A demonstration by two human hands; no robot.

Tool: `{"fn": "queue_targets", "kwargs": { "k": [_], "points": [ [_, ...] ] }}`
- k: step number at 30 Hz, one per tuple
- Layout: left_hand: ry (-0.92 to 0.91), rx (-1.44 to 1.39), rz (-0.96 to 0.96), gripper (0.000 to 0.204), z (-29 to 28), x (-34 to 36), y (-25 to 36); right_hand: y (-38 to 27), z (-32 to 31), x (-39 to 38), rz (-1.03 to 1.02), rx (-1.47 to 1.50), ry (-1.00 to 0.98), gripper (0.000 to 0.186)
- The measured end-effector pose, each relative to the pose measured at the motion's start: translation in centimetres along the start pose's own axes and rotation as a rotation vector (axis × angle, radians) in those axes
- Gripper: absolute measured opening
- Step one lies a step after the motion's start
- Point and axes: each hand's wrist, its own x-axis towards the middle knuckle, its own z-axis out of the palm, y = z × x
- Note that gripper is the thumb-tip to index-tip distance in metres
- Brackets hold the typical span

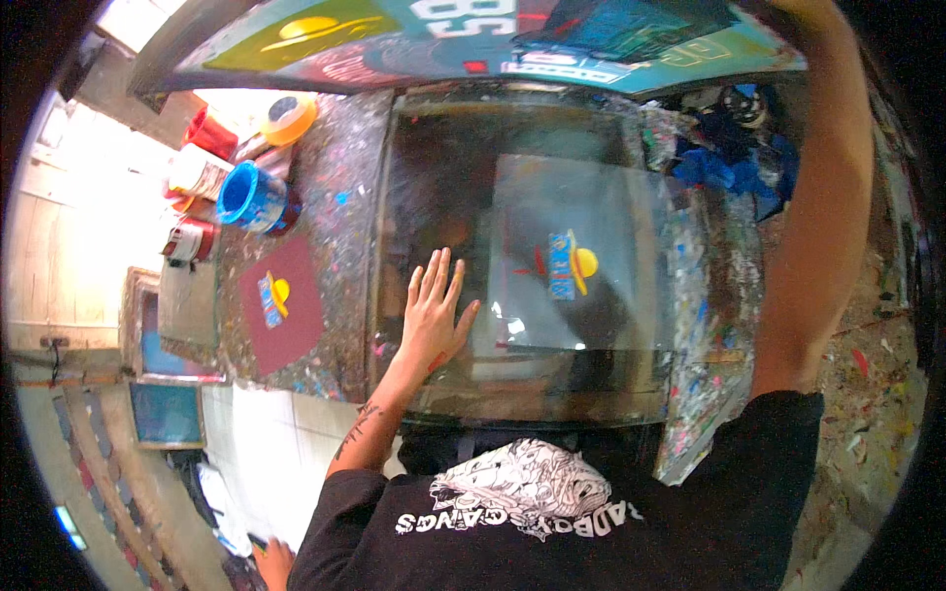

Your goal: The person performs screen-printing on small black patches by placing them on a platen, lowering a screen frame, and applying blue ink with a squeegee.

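Note:
My left hand (437, 300) lies flat with fingers spread on the glass top (434, 187) of the work table. Right of it lies a pale grey sheet (621, 217), seen at or through the glass, with a print (572, 266) of blue lettering and a yellow hat. My right arm (818, 227) reaches up along the right side to the raised screen printing frame (473, 87). The right hand (800, 6) is cut off at the upper edge, so its fingers are hidden. The frame's mesh carries a yellow hat and white lettering.
Left of the glass lies a maroon sheet (286, 310) with the same print. Beyond it stand a blue ink tub (251, 200), several other tubs and an orange tape roll (289, 119). Blue rags (734, 163) are bunched at the right. Paint flecks cover the table.

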Motion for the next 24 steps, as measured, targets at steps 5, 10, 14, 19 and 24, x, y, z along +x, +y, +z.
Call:
{"fn": "queue_targets", "kwargs": {
  "k": [5, 10, 14, 19, 24],
  "points": [
    [-0.048, -0.109, 0.133, 0.065, 2.6, 1.8, 1.5, 1.3, 0.9, 0.2, -0.029, -0.314, 0.086, 0.081],
    [-0.283, -0.072, 0.240, 0.080, 2.0, 2.7, 2.1, 4.0, -1.6, 2.6, -0.040, 0.005, -0.156, 0.087],
    [-0.298, -0.111, 0.234, 0.080, 1.4, 2.8, 1.8, 4.2, -1.1, 2.4, -0.130, -0.004, 0.037, 0.086],
    [-0.308, -0.098, 0.249, 0.077, 1.5, 2.8, 1.6, 4.3, -0.5, 2.1, -0.086, 0.010, -0.002, 0.081],
    [-0.322, -0.089, 0.253, 0.077, 1.4, 3.0, 1.6, 1.6, 0.5, 1.8, 0.033, -0.048, 0.049, 0.073]
  ]
}}
